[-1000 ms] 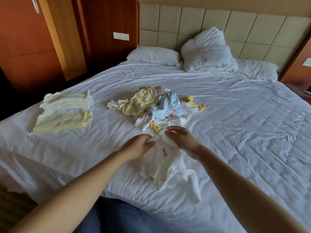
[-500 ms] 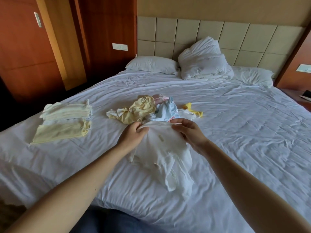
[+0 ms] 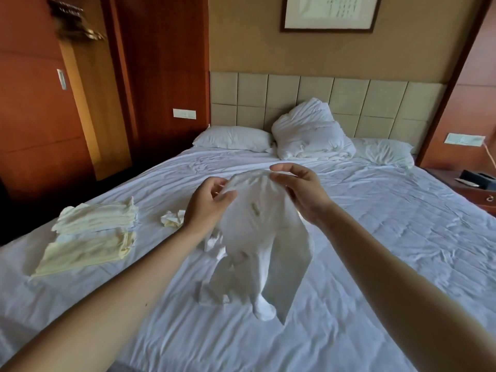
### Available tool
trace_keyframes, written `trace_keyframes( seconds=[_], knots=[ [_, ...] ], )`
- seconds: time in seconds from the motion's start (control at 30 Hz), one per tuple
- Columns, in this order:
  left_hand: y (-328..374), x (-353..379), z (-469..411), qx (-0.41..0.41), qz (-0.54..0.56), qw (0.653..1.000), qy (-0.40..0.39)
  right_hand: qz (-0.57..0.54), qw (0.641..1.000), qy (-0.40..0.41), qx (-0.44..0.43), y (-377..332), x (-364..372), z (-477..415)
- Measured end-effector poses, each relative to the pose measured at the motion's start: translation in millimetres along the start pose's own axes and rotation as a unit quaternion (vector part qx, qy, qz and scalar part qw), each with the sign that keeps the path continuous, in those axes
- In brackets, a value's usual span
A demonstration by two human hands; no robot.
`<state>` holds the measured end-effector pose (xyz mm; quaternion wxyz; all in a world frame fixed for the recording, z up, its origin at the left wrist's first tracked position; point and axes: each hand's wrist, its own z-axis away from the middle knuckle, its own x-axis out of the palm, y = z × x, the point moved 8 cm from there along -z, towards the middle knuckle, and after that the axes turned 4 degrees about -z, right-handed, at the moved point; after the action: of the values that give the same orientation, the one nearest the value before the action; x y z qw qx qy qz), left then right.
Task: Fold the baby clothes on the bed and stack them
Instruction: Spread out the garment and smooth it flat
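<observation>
I hold a white baby garment (image 3: 255,237) up over the bed (image 3: 375,251), its legs hanging down toward the sheet. My left hand (image 3: 206,205) pinches its top edge on the left, and my right hand (image 3: 300,189) grips the top edge on the right. The garment hides most of the pile of unfolded clothes; only a crumpled white and pale yellow piece (image 3: 173,224) shows at its left. Two stacks of folded pale yellow clothes (image 3: 91,234) lie on the left side of the bed.
Pillows (image 3: 233,138) and a bunched white duvet (image 3: 311,132) lie against the padded headboard. A wooden wardrobe (image 3: 53,103) stands to the left. At the right edge a nightstand (image 3: 472,186) holds a dark box.
Both hands lifted the white garment off the bed, so it now hangs in the air in front of the pile. The camera tilted up, showing more wall.
</observation>
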<state>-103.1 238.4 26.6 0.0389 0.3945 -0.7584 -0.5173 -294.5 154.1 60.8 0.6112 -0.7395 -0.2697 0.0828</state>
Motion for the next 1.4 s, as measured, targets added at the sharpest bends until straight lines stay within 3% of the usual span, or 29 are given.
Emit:
trace_keyframes(
  seconds=[0.13, 0.27, 0.43, 0.53, 0.63, 0.9, 1.0, 1.27, 1.4],
  knots=[
    [35, 7, -4, 0.057, 0.017, 0.998, 0.022, -0.018, 0.999, 0.023, 0.015, -21, -6, -8],
    [50, 23, 24, 0.107, 0.025, 0.994, -0.007, 0.004, 0.997, 0.031, 0.065, 11, -7, 5],
    [-27, 62, 75, -0.088, -0.006, 0.982, -0.164, 0.016, 0.986, 0.057, 0.158, 92, -6, 39],
    [-56, 73, 109, -0.111, -0.037, 0.969, -0.220, 0.029, 0.979, 0.064, 0.190, 131, -1, 56],
    [-84, 64, 122, -0.133, -0.049, 0.971, -0.194, 0.035, 0.975, 0.069, 0.206, 158, 6, 70],
    [-128, 26, 130, -0.180, -0.043, 0.975, -0.123, 0.129, 0.969, -0.055, 0.205, 215, 35, 111],
    [-137, 23, 135, -0.185, -0.048, 0.973, -0.126, 0.197, 0.954, -0.115, 0.194, 221, 46, 116],
    [-144, 18, 135, -0.188, -0.092, 0.972, -0.104, 0.219, 0.953, -0.139, 0.156, 212, 43, 109],
    [-121, 21, 129, -0.105, -0.078, 0.984, -0.117, 0.153, 0.969, -0.135, 0.137, 195, 39, 99]
  ],
)
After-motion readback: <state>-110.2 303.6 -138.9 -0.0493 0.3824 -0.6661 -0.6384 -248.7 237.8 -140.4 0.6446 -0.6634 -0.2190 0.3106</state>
